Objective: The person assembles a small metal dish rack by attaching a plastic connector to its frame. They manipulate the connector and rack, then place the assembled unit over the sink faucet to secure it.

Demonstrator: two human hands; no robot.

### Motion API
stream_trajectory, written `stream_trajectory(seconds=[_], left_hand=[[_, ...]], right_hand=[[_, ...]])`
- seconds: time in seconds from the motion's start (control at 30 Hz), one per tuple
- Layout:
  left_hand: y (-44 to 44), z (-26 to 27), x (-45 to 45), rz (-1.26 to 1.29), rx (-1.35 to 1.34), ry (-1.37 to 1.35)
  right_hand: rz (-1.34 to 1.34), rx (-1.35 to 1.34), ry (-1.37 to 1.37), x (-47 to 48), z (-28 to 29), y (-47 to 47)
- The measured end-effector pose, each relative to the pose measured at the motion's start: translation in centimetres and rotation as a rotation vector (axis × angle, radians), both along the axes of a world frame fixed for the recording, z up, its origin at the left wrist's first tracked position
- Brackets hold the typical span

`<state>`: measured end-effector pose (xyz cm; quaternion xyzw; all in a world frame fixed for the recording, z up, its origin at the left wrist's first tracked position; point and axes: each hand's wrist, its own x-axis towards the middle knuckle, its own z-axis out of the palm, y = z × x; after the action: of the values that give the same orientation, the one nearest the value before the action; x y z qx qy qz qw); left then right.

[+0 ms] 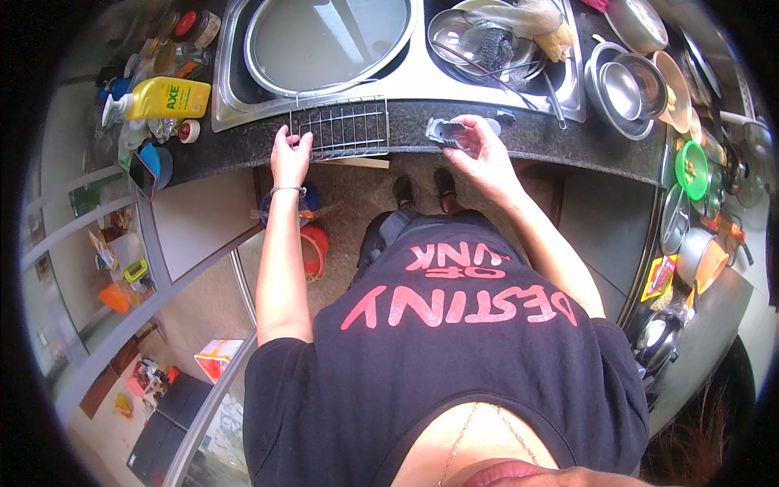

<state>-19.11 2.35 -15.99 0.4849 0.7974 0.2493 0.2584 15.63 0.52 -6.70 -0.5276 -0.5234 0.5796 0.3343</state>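
My left hand [290,159] grips the left end of a small metal wire rack [345,129], its fingers curled at the wires. The rack is over the front edge of the dark stone counter [408,122], just in front of the sink. In my right hand [490,161] is a grey plastic part [443,131] with a ridged edge, pinched between thumb and fingers. A pale rounded piece [493,126] shows behind the fingers; whether it joins the held part I cannot tell. A small dark grey piece [505,114] lies on the counter beyond that hand.
A large metal basin [248,45] of cloudy water fills the left sink bowl. Metal dishes and utensils [450,39] crowd the right bowl. A yellow soap pump bottle [167,98] lies left of the sink. Steel bowls [621,91] stand right. A red bucket [316,246] is on the floor.
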Motion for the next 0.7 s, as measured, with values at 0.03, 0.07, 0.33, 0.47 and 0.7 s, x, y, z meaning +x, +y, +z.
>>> stream_trajectory(seconds=[0.03,0.07,0.33,0.47,0.7], left_hand=[[0.1,-1.8,-1.3,0.001,0.006,-0.019],[0.6,-1.9,-1.7,-0.066,-0.063,0.011],[0.4,7.9,2.1,-0.019,-0.042,-0.533],[0.2,14.3,6.4,-0.103,0.008,-0.830],[-1.0,19.6,10.1,-0.209,0.073,-0.651]], right_hand=[[0.007,0.004,0.025,-0.3,-0.2,-0.1],[0.003,0.010,0.046,-0.4,-0.7,-0.2],[-0.099,0.104,0.082,-0.2,-1.0,0.1],[-0.111,0.086,0.005,-0.4,-0.8,1.0],[0.012,0.017,0.323,-0.1,3.3,1.2]])
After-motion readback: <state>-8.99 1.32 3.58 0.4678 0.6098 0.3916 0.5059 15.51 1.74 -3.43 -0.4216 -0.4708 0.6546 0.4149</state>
